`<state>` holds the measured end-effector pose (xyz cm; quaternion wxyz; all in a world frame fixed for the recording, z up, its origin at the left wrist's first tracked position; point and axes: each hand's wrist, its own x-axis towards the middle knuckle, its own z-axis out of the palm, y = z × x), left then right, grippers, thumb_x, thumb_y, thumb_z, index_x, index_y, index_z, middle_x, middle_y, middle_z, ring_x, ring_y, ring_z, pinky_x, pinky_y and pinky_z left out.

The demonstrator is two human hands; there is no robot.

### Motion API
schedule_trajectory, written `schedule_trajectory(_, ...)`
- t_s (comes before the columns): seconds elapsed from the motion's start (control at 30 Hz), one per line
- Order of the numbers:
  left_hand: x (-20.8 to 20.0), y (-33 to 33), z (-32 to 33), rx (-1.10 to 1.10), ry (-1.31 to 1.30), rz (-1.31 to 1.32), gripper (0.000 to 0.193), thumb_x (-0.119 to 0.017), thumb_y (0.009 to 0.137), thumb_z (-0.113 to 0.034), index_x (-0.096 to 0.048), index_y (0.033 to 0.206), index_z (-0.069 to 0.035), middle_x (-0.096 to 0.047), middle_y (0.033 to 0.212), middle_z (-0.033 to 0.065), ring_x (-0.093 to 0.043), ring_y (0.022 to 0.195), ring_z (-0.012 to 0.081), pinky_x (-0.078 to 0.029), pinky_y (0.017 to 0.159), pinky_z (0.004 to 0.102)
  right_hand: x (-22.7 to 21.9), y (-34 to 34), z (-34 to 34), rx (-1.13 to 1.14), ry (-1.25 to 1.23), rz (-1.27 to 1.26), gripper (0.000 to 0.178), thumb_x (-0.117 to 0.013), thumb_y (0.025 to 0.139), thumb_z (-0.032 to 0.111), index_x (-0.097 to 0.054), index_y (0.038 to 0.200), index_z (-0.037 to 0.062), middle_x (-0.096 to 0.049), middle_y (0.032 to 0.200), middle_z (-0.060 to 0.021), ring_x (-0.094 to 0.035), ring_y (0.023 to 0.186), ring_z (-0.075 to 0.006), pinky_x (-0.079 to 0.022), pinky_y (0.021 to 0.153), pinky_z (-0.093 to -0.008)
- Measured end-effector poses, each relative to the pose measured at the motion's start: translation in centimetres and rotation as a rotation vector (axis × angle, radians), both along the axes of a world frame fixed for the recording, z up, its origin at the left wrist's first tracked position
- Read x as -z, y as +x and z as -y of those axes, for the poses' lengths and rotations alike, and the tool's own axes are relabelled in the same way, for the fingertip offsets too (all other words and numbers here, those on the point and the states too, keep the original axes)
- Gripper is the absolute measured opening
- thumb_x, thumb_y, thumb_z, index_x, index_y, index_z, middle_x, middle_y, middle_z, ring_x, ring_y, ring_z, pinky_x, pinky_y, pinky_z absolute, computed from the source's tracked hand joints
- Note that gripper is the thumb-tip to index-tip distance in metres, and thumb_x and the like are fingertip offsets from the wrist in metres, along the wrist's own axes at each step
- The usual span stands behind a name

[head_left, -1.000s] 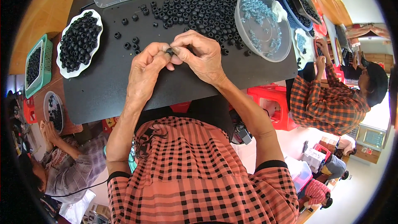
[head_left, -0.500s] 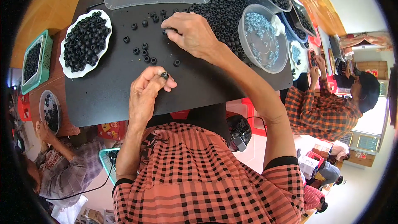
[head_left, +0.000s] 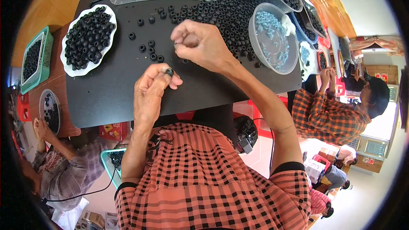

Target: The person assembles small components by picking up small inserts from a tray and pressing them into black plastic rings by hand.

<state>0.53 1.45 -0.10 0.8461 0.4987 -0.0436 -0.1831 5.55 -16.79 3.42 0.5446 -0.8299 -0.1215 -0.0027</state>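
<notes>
Bead (head_left: pixel 169 72), black, round and holed, sits pinched in the left hand (head_left: pixel 148 90); the right hand (head_left: pixel 202 45) curls, its grip unclear.

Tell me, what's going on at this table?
Someone in a checked shirt is handling black beads. The left hand pinches one bead; the right hand is curled above the dark table, its contents unclear. Loose beads lie spread there, between a heaped white plate at left and a clear tub of blue pieces at right.
</notes>
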Motion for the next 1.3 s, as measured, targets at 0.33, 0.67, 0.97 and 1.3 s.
schedule_trajectory(0.33,-0.1,0.1,1.7,0.025,0.194,0.083,0.017,-0.048,0.096,-0.007,-0.061,0.101,0.002,-0.067,0.085,0.0072,-0.059,0.078,0.0098,-0.048,0.077,0.0246,0.9,-5.2,1.0,-0.085,0.345,-0.130,0.014,-0.057,0.087,-0.006,-0.067,0.097,-0.0067,-0.063,0.094,-0.0082,-0.064,0.075,-0.0129,-0.053,0.071,-0.0243)
schedule_trajectory(0.67,-0.3,-0.2,2.5,-0.001,0.318,0.141,0.015,-0.050,0.095,-0.006,-0.060,0.103,0.002,-0.066,0.086,0.0055,-0.061,0.081,0.0095,-0.048,0.077,0.0235,1.0,-5.8,1.9,-0.026,0.374,-0.209,0.015,-0.060,0.086,-0.004,-0.067,0.100,-0.0013,-0.068,0.088,-0.0074,-0.065,0.076,-0.0098,-0.051,0.069,-0.0222)
schedule_trajectory(0.97,-0.4,-0.5,2.6,0.014,0.334,0.174,0.014,-0.050,0.095,-0.004,-0.059,0.103,0.002,-0.062,0.082,0.0016,-0.060,0.081,0.0082,-0.047,0.077,0.0220,1.0,-5.8,1.8,-0.037,0.226,0.051,0.008,-0.062,0.084,-0.004,-0.067,0.091,-0.0028,-0.067,0.087,-0.0077,-0.065,0.071,-0.0114,-0.053,0.064,-0.0242)
schedule_trajectory(1.3,-0.3,-0.3,2.8,0.004,0.375,0.214,0.014,-0.052,0.092,-0.001,-0.061,0.103,0.002,-0.060,0.081,-0.0015,-0.055,0.078,0.0044,-0.045,0.075,0.0196,2.7,-6.2,1.2,0.091,0.335,-0.059,0.014,-0.064,0.085,-0.002,-0.068,0.098,-0.0009,-0.067,0.087,-0.0081,-0.064,0.073,-0.0115,-0.052,0.065,-0.0247)
